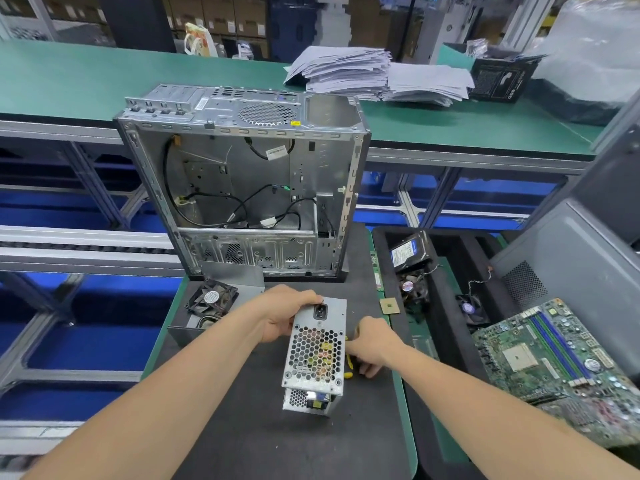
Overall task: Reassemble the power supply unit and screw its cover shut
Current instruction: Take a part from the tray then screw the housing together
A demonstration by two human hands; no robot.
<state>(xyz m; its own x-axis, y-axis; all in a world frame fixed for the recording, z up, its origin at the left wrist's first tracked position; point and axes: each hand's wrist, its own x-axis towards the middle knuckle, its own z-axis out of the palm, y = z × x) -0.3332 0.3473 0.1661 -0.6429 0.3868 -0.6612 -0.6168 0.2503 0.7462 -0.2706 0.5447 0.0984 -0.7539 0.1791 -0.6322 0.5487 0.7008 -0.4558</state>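
Left hand (284,318) grips the power supply unit (315,355) at its far end, fingers curled over the top edge beside the mains socket. The unit sits lower centre of the frame, tilted, with its honeycomb grille facing the camera and its near end low over the black mat (259,438). Contact with the mat is unclear. It is probably held this way to steady the box and open its right side to the other hand.

Right hand (372,344) is just right of the unit, fingers curled down at the unit's right edge. Yellow bits (349,370) show between hand and box, either wires or a tool handle. It cannot be told whether the hand grasps them or is clenched on nothing.

A smaller perforated section pokes out at the unit's near end, so the housing looks not fully seated. No screw or driver is clearly visible. Judged an early fitting stage, with the cover not yet fastened.

A loose fan (212,298) lies on a grey metal panel (242,277) left of the hands, within reach. Both are possibly parts to go back. An open computer case (242,188) stands behind, at centre. On the right, a hard drive (407,254) sits in a foam tray (446,327), with a CPU chip (389,306) beside it. A motherboard (554,358) lies at lower right.
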